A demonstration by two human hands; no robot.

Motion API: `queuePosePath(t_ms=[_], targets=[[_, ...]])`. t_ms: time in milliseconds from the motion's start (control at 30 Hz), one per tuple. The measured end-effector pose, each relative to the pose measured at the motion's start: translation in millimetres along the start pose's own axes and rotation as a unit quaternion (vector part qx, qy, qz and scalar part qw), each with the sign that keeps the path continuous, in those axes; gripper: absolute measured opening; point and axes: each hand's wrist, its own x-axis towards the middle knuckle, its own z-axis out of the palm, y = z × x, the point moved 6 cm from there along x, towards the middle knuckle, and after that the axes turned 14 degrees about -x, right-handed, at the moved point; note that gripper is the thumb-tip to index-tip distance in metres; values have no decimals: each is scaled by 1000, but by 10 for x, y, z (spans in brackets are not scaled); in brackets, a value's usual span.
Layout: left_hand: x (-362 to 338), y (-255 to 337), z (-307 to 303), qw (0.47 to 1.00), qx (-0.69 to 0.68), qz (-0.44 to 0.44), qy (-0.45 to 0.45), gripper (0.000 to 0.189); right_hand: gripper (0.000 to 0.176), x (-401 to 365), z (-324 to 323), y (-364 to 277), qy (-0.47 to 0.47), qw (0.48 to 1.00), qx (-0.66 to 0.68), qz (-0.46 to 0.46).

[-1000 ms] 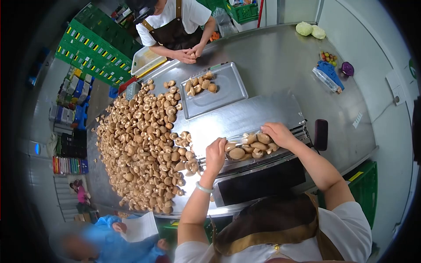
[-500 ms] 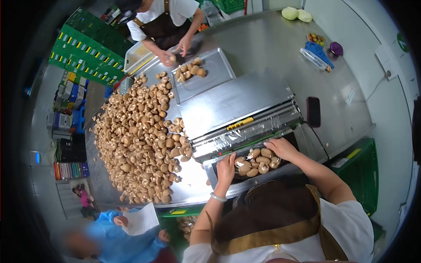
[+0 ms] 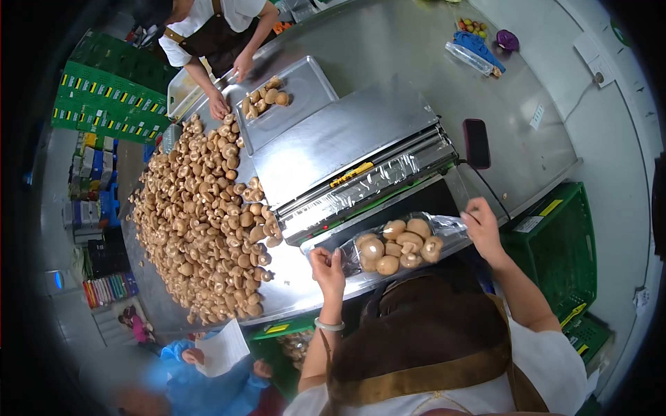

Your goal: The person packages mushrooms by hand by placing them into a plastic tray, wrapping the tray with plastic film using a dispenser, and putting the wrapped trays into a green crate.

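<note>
Fingers of the left hand (image 3: 327,265) are pinched together on the near-left edge of a sheet of cling film (image 3: 449,225), and those of the right hand (image 3: 482,225) are closed on its far-right edge. The film is drawn tight between the two, over a pack of mushrooms (image 3: 395,249). The pack lies between the hands, just in front of the person's brown apron (image 3: 416,340) and over the dark front plate of a steel wrapping machine (image 3: 347,142); whether it rests there or is held just above, I cannot tell. A pale bracelet (image 3: 327,324) circles the left wrist. Behind the pack the film roll (image 3: 368,182) runs across the machine, shining. A black phone (image 3: 476,142) lies just right of the machine on the steel worktop (image 3: 416,48). Left of the machine a broad heap of loose mushrooms (image 3: 201,222) covers the worktop, and beyond it a metal tray (image 3: 305,90) holds a few more. A co-worker (image 3: 208,31) in a white shirt and brown apron stands at the far side — one hand at the top of the heap, the other by the tray's corner. A green crate (image 3: 555,243) stands to the person's right. Down at the near left, someone in blue (image 3: 187,381) holds a white sheet of paper (image 3: 223,349).
</note>
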Motion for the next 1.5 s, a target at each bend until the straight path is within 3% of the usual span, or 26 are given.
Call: queuePosePath(t_ms=[100, 200, 267, 333, 400, 433, 467, 500, 533, 567, 633, 667, 733, 833, 933, 967, 1000, 1067, 1133, 1167, 1200, 1267, 1333, 1400, 1467, 1500], targets=[[16, -24, 255, 985, 156, 11, -69, 16, 12, -252, -224, 401, 99, 985, -135, -33], [21, 25, 708, 911, 302, 260, -109, 14, 12, -265, -97, 1107, 193, 956, -219, 24], [91, -94, 1012, 872, 359, 277, -184, 26, 13, -202, 158, 1408, 295, 930, -214, -41], [96, 37, 1289, 878, 289, 297, -242, 35, 14, -229, 409, 1825, 241, 953, -177, 58], [47, 120, 1461, 891, 224, 302, -256, 39, 49, -491, 784, 2360, 213, 961, -149, -92], [71, 70, 1438, 929, 154, 233, -244, 45, 64, -597, 811, 1913, 83, 989, 30, -121], [51, 6, 1434, 958, 101, 42, -265, 47, 59, -641, 861, 1706, -1, 992, 61, -111], [-40, -207, 1491, 949, -105, -71, -288, 47, 55, -693, 898, 1537, -80, 991, 64, -90], [-187, -257, 1554, 930, -197, -87, -298, 45, 50, -754, 899, 1326, -158, 983, 58, -71], [-402, 211, 1649, 852, -352, -251, -296, 46, 46, -821, 907, 1101, -233, 969, 44, -65], [-642, 742, 1630, 771, -434, -343, -315, 42, 37, -931, 919, 656, -363, 929, 2, -75], [-660, 914, 1586, 771, -456, -252, -366, 40, 33, -995, 903, 452, -417, 904, -22, -89], [-734, 1005, 1448, 819, -377, -184, -391, 38, 25, -1058, 903, 77, -513, 845, -80, -126], [-940, 1488, 1411, 739, -484, -68, -464, 40, 16, -964, 857, -343, -580, 767, -197, -195], [-1208, 1676, 1451, 699, -465, -158, -520, 58, 15, -424, 788, -632, -465, 793, -339, -200], [-1237, 1702, 1409, 698, -467, -166, -517, 56, 16, -233, 629, -758, -392, 870, -295, -47], [-1257, 1724, 1371, 697, -470, -174, -513, 55, 18, -61, 498, -824, -380, 910, -163, 12], [-1226, 1843, 1292, 711, -495, -179, -467, 51, 29, -127, 423, -1310, -448, 891, -37, -68], [-1301, 1584, 1389, 661, -595, -217, -402, 41, 52, -460, 613, -1676, -554, 790, -192, -179], [-1313, 1544, 1341, 683, -599, -160, -385, 40, 67, -541, 706, -1765, -578, 736, -270, -227], [-1340, 1475, 1309, 703, -599, -106, -369, 39, 65, -464, 776, -1661, -597, 742, -252, -172], [-1387, 900, 1141, 826, -497, -157, -214, 48, 61, -289, 1027, -1398, -623, 748, -218, -64], [-1485, 402, 839, 903, -375, -205, -45, 57, 56, -189, 1299, -1248, -592, 784, -169, -79], [-1549, 507, 495, 753, -640, -156, -17, 59, 53, -232, 1526, -1155, -527, 837, -109, -103], [-1693, 548, 135, 728, -673, -126, 33, 69, 57, -566, 1793, -1278, -467, 830, -200, -229], [-1751, 621, -37, 740, -656, -109, 100, 71, 62, -857, 1970, -1267, -488, 812, -220, -233]])
